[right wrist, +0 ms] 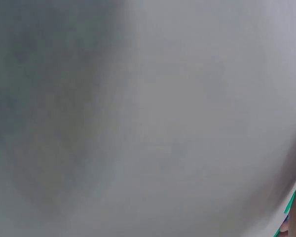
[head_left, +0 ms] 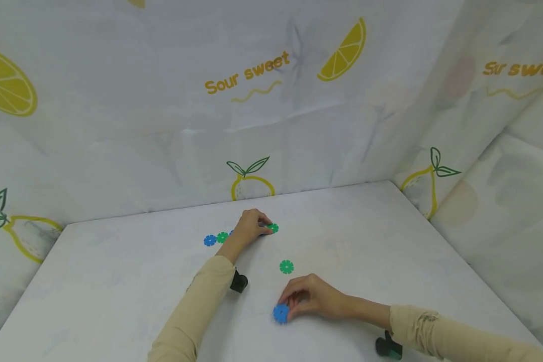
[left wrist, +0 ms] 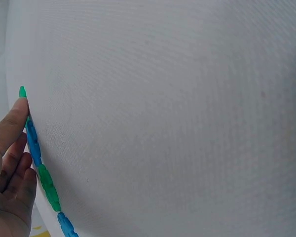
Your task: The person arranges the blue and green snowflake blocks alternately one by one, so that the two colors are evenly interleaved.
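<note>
At the far middle of the table, my left hand [head_left: 251,226] pinches a green notched disc [head_left: 273,228] between thumb and fingers. That disc is at the right end of a row of alternating discs; a blue disc [head_left: 210,240] and a green disc [head_left: 222,237] show at the left, the middle partly hidden by the hand. The left wrist view shows the row edge-on, with a blue disc [left wrist: 33,142] beside the fingers. Nearer the front, my right hand [head_left: 317,297] holds a blue notched disc [head_left: 281,313] by its edge. A loose green disc [head_left: 287,266] lies between the hands.
The white table [head_left: 366,241] meets a pale cloth wall [head_left: 163,136] printed with lemons along its back edge. Another cloth wall [head_left: 516,201] stands on the right. Dark wrist devices [head_left: 239,281] sit under both sleeves, close to the tabletop.
</note>
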Tool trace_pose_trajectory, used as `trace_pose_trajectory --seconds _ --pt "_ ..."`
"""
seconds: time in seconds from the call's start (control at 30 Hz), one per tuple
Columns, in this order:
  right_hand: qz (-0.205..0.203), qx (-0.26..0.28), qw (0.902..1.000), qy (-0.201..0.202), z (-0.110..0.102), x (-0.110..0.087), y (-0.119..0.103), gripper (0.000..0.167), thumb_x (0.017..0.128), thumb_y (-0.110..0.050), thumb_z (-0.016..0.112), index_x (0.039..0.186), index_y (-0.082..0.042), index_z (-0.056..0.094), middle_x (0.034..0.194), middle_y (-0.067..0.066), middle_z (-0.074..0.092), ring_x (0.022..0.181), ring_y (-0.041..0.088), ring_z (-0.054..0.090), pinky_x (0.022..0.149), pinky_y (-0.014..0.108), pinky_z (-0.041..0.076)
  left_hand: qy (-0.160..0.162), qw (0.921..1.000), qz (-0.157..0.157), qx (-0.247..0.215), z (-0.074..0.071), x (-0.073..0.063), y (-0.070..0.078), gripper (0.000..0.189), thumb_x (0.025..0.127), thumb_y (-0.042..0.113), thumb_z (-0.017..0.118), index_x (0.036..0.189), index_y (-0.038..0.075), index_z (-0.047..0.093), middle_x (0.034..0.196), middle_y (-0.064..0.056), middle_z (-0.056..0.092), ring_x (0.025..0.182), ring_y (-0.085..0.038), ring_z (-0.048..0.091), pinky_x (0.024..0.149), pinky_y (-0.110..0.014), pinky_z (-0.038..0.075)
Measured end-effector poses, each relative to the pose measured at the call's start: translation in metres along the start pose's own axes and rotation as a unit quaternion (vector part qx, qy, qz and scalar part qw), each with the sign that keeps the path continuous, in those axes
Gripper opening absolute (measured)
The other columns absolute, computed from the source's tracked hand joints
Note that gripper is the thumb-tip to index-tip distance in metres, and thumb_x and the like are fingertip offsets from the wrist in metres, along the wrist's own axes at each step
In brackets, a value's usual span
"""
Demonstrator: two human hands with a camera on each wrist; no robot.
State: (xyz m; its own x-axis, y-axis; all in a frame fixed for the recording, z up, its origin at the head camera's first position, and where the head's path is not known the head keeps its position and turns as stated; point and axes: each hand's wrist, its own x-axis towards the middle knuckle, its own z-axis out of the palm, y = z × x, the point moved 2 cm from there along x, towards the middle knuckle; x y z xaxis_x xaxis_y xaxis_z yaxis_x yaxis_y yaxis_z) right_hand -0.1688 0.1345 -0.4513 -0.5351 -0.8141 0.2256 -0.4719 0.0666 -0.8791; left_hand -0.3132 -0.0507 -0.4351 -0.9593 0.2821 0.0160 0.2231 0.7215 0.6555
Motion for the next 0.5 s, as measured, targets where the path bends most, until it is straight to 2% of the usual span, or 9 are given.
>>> trace_pose_trajectory --seconds 0.27,0.5 --pt "0.003 -0.014 0.9988 0.047 -0.022 -0.001 0.003 0.026 0.083 -0.011 0.073 0.106 -0.001 0.068 0.097 0.01 0.067 0.08 0.012 0.061 0.072 0.029 0.056 -0.003 1.0 -0.002 -0.002 0.0 0.0 0.001 0.018 0.078 0.01 0.079 0.094 0.005 0.074 0.101 -0.007 0.067 0.105 -0.024 0.059 0.097 -0.037 0.046" --pt "0.005 -0.049 0.9958 0.078 -0.043 0.001 0.01 0.026 0.082 -0.011 0.073 0.105 0.0 0.068 0.093 0.009 0.066 0.081 0.014 0.061 0.074 0.03 0.056 -0.01 0.9999 -0.009 -0.005 -0.002 0.0 0.002 0.018 0.079 0.01 0.078 0.095 0.005 0.074 0.103 -0.007 0.068 0.108 -0.024 0.059 0.099 -0.037 0.045"
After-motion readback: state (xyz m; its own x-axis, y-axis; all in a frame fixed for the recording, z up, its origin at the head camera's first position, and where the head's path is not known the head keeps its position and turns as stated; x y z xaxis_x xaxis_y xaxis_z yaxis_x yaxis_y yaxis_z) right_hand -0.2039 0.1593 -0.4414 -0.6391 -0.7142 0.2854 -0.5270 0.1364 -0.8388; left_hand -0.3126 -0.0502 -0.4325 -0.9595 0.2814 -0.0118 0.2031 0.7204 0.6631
